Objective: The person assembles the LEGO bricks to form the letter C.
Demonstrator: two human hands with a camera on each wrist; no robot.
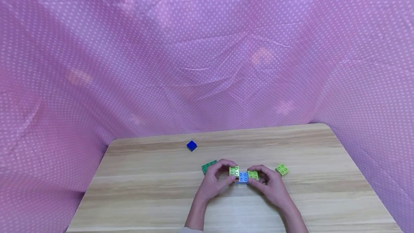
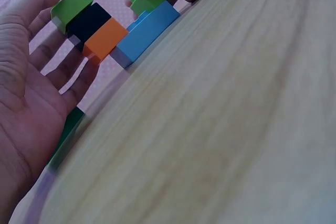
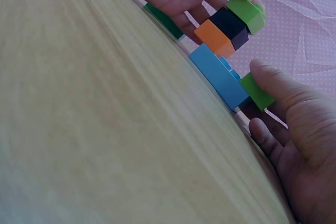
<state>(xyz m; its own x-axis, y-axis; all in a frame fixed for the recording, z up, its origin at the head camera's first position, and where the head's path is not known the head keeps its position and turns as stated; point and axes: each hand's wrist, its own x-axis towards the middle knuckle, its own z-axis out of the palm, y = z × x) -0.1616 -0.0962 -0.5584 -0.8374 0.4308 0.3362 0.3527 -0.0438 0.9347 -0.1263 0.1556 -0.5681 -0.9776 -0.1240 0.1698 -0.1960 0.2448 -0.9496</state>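
A long light-blue toy building brick [image 1: 243, 177] lies on the table between the two hands. My left hand [image 1: 211, 182] pinches the top of a small stack from its left side, thumb in front and fingers behind. That stack has a lime-green brick [image 1: 234, 170] uppermost, a black brick [image 2: 90, 23] in the middle and an orange brick [image 2: 106, 40] lowest, over the blue brick's left end. On the blue brick's right end is another lime-green brick [image 1: 253, 175], which my right hand [image 1: 273, 187] grips between thumb and fingers. Studs show between the two lime-green bricks.
Behind my left hand lies a flat green brick [image 1: 208, 167], partly covered. A dark blue brick [image 1: 192, 145] sits farther back, and a loose lime-green brick [image 1: 282, 169] is right of my right hand. Dotted pink cloth [image 1: 213, 64] surrounds the wooden table [image 1: 139, 193].
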